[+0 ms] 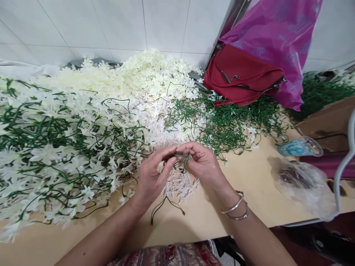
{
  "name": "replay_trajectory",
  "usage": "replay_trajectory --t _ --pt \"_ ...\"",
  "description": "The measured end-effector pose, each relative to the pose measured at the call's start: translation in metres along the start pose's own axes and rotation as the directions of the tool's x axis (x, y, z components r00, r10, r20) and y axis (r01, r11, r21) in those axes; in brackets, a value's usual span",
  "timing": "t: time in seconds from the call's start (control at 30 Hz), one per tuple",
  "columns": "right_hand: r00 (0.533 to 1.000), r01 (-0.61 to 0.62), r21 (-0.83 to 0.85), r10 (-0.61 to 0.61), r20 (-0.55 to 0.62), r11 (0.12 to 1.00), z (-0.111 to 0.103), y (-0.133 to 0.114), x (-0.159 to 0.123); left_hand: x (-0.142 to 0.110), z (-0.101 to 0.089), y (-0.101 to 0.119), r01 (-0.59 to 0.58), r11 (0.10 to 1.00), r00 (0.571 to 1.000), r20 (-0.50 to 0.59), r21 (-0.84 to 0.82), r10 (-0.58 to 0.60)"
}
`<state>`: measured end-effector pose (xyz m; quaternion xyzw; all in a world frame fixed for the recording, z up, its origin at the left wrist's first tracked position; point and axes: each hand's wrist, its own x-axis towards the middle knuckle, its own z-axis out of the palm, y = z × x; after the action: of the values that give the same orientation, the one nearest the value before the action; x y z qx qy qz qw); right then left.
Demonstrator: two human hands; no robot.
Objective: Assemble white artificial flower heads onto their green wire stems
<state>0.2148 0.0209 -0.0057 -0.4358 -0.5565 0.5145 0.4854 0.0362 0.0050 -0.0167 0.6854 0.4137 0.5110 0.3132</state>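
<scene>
Blue print on the purple plastic bag (288, 44) at the desk's (249, 199) back right is too blurred to read; blue marks on the plastic cup (299, 147) near the right edge are equally unclear. The purple bag is cut off above and partly hidden by a red handbag (241, 74); the clear bag's (307, 184) dark contents are hard to make out. Near the front edge's middle, both wrists angle inward, and the left hand (151, 171) and right hand (206, 162) meet, fingertips pinched narrowly on a small green stem (183, 159), its ends partly covered, above loose white strands (181, 184). White flowers (69, 162) fill the left side.
</scene>
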Motion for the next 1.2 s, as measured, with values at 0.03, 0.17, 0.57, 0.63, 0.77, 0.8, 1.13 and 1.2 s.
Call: replay_trajectory --t 0.03,0.17,0.57,0.63,0.77,0.8,1.13,1.2 --pt "0.999 -0.034 0.031 0.034 0.007 0.999 0.002 0.002 0.0 0.0 0.0 -0.001 0.005 1.0 1.0 -0.003 0.002 -0.005" --pt "0.997 -0.081 0.042 0.082 -0.015 0.996 -0.001 0.001 0.004 -0.001 -0.001 -0.008 0.128 0.99 0.99 -0.055 -0.063 -0.132" --pt "0.732 0.083 -0.759 -0.557 -0.392 0.645 -0.048 0.0 0.014 0.0 -0.001 0.0 0.307 0.891 0.933 -0.079 -0.334 -0.351" --pt "0.784 0.146 -0.823 -0.572 -0.243 0.549 -0.043 0.004 0.014 0.001 -0.001 0.0 0.302 0.901 0.938 -0.073 -0.311 -0.34" --pt "0.893 0.235 -0.833 -0.449 -0.018 0.5 -0.028 0.017 0.015 0.001 -0.002 0.0 0.258 0.893 0.949 -0.077 -0.37 -0.306" --pt "0.906 0.222 -0.835 -0.422 -0.014 0.504 -0.026 0.02 0.015 0.001 -0.003 -0.001 0.265 0.87 0.946 -0.062 -0.417 -0.318" --pt "0.855 0.219 -0.72 -0.485 -0.184 0.659 -0.034 -0.003 0.01 0.005 -0.004 0.0 0.322 0.767 0.922 0.002 -0.555 -0.386" --pt "0.899 0.197 -0.577 -0.38 -0.216 0.793 -0.029 -0.005 0.008 0.005 -0.002 0.001 0.354 0.779 0.918 0.034 -0.517 -0.395"
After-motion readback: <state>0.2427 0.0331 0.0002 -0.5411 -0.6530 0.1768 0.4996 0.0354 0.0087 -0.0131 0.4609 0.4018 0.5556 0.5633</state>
